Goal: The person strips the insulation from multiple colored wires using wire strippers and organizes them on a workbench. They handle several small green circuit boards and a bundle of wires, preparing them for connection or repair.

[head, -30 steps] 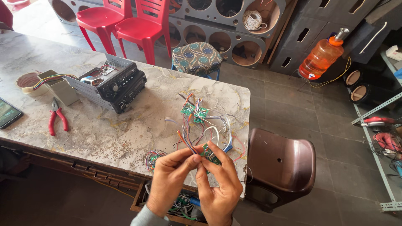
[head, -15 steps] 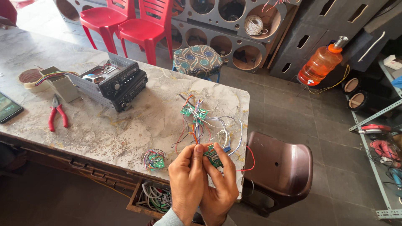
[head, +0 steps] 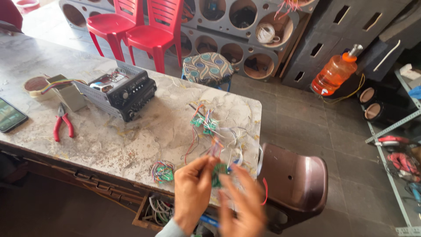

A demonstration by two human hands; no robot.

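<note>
My left hand point(head: 193, 193) pinches a small green circuit board point(head: 219, 169) with coloured wires at the table's near right corner. My right hand point(head: 243, 206) is blurred with motion just right of the board, fingers spread, close to it; whether it touches the board I cannot tell. The wires point(head: 219, 140) run up from the board to another cluster of small green boards point(head: 204, 122) lying on the marble table point(head: 131, 140). A third small board with bundled wires point(head: 163, 171) lies near the table's front edge, left of my left hand.
A black car stereo unit point(head: 123, 90) sits mid-table, red-handled pliers point(head: 61, 125) and a phone point(head: 8, 115) to its left. A brown plastic chair point(head: 298, 184) stands right of the table. An open drawer of cables point(head: 155, 210) hangs below. Red chairs point(head: 144, 30) and an orange bottle point(head: 333, 74) stand behind.
My right hand has let go or shifted off the board and is moving, now blurred and spread. The view has shifted slightly; my left hand still holds the board.
</note>
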